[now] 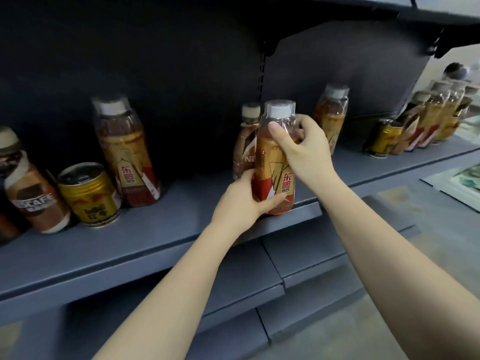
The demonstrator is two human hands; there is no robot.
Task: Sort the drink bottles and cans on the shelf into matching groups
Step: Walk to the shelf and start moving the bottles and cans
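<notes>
- Currently both my hands, left [242, 201] and right [302, 149], clamp fingers round one orange bottle [275, 162].
- Right-end group [428, 120] looks sorted; left-end coffee bottle [33, 188] and can [89, 194] remain mixed.

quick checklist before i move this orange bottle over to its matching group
1. Two-handed grip on the held orange bottle: left hand low, right hand near the neck: ok.
2. White cap on: ok.
3. Brown Nescafe bottle close behind, could get knocked: not ok.
4. Matching orange bottle to the right, bare shelf beside it: ok.
5. Held bottle lifted off the shelf: cannot tell.
</notes>
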